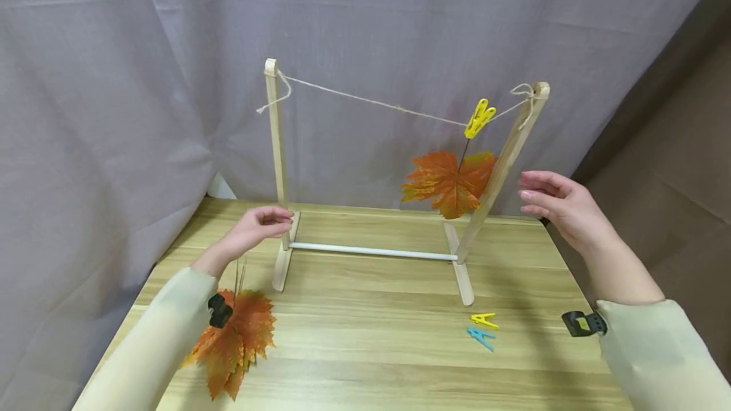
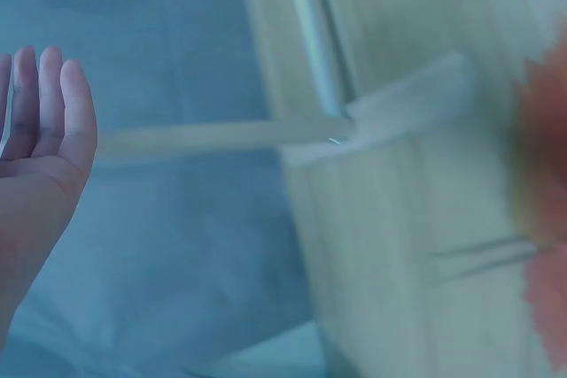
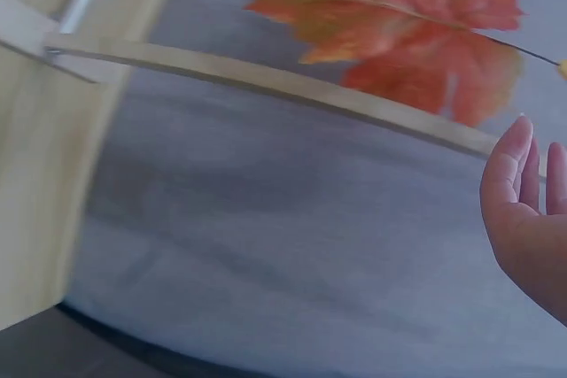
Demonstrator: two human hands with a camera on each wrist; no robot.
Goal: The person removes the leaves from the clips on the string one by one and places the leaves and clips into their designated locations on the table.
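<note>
Your left wrist view is smeared by motion blur: the wooden stand (image 2: 266,135) and the orange leaf (image 2: 545,219) at its right edge show only as soft shapes. In the head view your left sleeve (image 1: 154,341) covers part of the leaf pile (image 1: 234,341). Your right hand (image 3: 527,219) is cut off by the right wrist picture's edge.

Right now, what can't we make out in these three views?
- Left hand: whether it touches the left post; too close to tell in the head view, left wrist view blurred.
- Leaf pile: leaf count hidden, overlapped and partly covered by the left sleeve.
- Right hand: cut off by the right wrist frame edge.
- Loose pegs: too small for detail.
</note>
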